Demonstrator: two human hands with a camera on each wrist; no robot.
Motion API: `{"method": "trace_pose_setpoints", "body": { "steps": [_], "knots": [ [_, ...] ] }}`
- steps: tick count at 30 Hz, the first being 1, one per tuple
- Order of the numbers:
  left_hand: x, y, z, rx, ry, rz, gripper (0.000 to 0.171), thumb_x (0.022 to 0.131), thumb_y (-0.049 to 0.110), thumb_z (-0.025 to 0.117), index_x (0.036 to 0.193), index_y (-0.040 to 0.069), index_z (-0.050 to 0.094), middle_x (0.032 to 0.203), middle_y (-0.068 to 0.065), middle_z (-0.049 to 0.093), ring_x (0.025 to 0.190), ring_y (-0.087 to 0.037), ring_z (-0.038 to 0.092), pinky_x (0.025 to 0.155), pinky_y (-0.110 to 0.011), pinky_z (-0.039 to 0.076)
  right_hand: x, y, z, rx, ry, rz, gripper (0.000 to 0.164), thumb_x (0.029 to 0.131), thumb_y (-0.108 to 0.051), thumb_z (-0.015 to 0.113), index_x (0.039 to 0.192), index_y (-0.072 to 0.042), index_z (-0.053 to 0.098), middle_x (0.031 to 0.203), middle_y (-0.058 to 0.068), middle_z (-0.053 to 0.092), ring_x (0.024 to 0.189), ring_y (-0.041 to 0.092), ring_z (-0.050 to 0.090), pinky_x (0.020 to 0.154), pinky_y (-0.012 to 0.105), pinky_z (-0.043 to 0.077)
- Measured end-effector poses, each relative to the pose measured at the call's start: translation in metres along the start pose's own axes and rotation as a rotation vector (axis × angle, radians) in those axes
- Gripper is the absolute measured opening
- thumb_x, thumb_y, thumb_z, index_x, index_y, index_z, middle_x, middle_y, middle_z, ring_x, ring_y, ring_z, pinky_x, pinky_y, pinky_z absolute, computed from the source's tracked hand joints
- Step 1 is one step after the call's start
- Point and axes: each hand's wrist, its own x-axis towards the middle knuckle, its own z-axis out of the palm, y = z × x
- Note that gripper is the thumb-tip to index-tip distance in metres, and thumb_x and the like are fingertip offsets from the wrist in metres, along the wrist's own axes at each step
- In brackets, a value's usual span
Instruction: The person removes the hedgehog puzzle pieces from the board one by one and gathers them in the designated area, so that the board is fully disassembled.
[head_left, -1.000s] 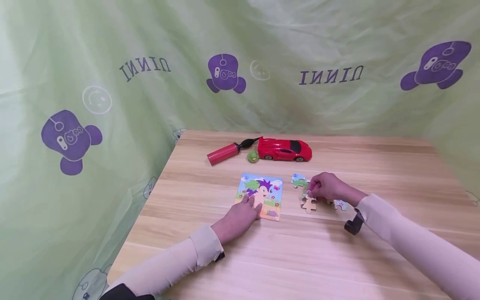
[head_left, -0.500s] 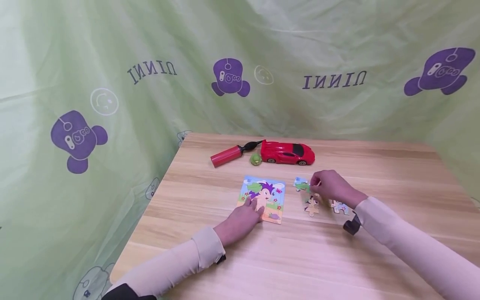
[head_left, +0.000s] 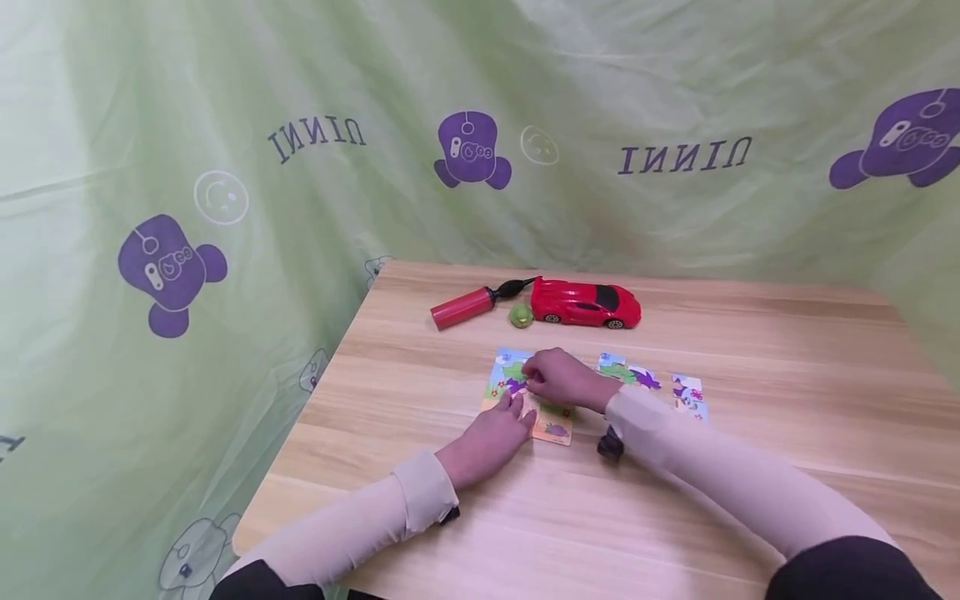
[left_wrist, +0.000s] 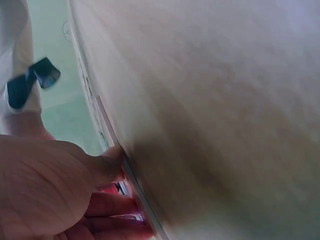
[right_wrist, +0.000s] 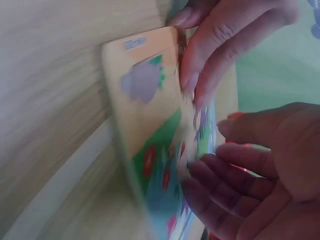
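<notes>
We see the right hand over one flat, square, colourful puzzle board; whether its fingers pinch something, we cannot tell. The left hand rests on this board, thumb and fingers apart, upon the pale wooden table. To the right we count at least two loose printed puzzle pieces; behind, one glossy red toy car, one red-and-black cylindrical pump, one small round green toy. The green fabric curtain shows whole "UINNI" twice, mirrored.

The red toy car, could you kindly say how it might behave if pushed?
The red toy car would probably roll, since it stands on wheels. It seems unlikely to tip, being low and long. Its glossy surface may feel slippery.
</notes>
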Motion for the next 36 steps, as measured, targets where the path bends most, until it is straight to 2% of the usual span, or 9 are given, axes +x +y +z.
{"method": "trace_pose_setpoints", "body": {
  "steps": [5,7,10,13,16,22,27,33,36],
  "knots": [
    [0.000,0.003,0.005,0.134,0.112,0.000,0.031,0.098,0.011,0.058,0.128,0.012,0.068,0.129,-0.015,0.068,0.122,-0.027,0.065,0.071,-0.028,0.063,0.019,-0.016,0.005,-0.088,-0.041,-0.012,0.010,0.094,-0.016,0.066,0.097,-0.009,0.073,0.091,0.006,0.063,0.082,0.018,0.056,0.076,0.035,0.051],
    [0.000,0.003,0.007,0.158,0.157,-0.005,0.030,0.097,0.011,0.059,0.126,0.011,0.068,0.127,-0.013,0.069,0.121,-0.024,0.066,0.069,-0.026,0.063,0.024,-0.021,0.006,-0.088,-0.066,0.013,0.010,0.094,-0.016,0.065,0.091,-0.009,0.072,0.089,0.006,0.062,0.080,0.018,0.053,0.074,0.034,0.049],
    [-0.001,0.004,0.007,0.164,0.191,-0.014,0.031,0.096,0.011,0.059,0.125,0.010,0.067,0.126,-0.013,0.069,0.120,-0.023,0.066,0.067,-0.024,0.062,0.028,-0.026,0.006,-0.080,-0.087,0.076,0.012,0.095,-0.015,0.065,0.095,-0.006,0.072,0.090,0.006,0.065,0.084,0.018,0.054,0.078,0.034,0.052],
    [-0.003,0.005,0.005,0.146,0.185,-0.021,0.030,0.097,0.011,0.058,0.125,0.009,0.067,0.127,-0.014,0.068,0.120,-0.023,0.066,0.070,-0.024,0.062,0.031,-0.028,0.006,-0.055,-0.110,0.154,0.017,0.095,-0.017,0.065,0.103,-0.002,0.069,0.094,0.008,0.066,0.087,0.020,0.057,0.083,0.036,0.054],
    [-0.005,0.005,0.005,0.130,0.171,-0.023,0.029,0.097,0.011,0.057,0.125,0.011,0.067,0.129,-0.013,0.068,0.121,-0.023,0.066,0.068,-0.025,0.062,0.035,-0.025,0.009,-0.017,-0.102,0.209,0.019,0.094,-0.019,0.069,0.104,-0.003,0.067,0.095,0.008,0.067,0.086,0.019,0.059,0.083,0.035,0.055],
    [-0.005,0.004,0.005,0.116,0.152,-0.003,0.031,0.096,0.012,0.059,0.126,0.015,0.068,0.133,-0.012,0.065,0.120,-0.021,0.066,0.057,-0.023,0.057,0.039,-0.018,0.009,0.094,-0.077,0.224,0.011,0.089,-0.016,0.075,0.087,-0.009,0.066,0.085,0.003,0.066,0.080,0.016,0.057,0.070,0.024,0.049],
    [-0.005,0.003,0.007,0.081,0.148,0.004,0.033,0.096,0.012,0.060,0.128,0.015,0.067,0.133,-0.010,0.064,0.117,-0.019,0.066,0.054,-0.023,0.055,0.037,-0.016,0.004,0.163,-0.006,0.240,0.008,0.087,-0.013,0.076,0.085,-0.011,0.069,0.084,0.002,0.068,0.075,0.015,0.058,0.063,0.022,0.047],
    [-0.002,-0.002,0.007,0.053,0.079,0.016,0.037,0.099,0.012,0.057,0.136,0.015,0.063,0.137,-0.009,0.064,0.126,-0.022,0.063,0.070,-0.026,0.062,0.030,0.009,-0.021,0.219,0.178,0.238,0.008,0.087,-0.014,0.076,0.089,-0.008,0.073,0.085,0.006,0.073,0.075,0.016,0.062,0.069,0.026,0.051],
    [-0.001,-0.004,0.007,-0.002,0.030,0.005,0.037,0.101,0.018,0.056,0.138,0.017,0.062,0.140,-0.008,0.063,0.130,-0.022,0.061,0.082,-0.028,0.062,0.018,0.028,-0.036,0.211,0.175,0.249,0.010,0.086,-0.016,0.078,0.088,-0.008,0.074,0.085,0.007,0.073,0.077,0.017,0.061,0.070,0.027,0.050]
  ]
}}
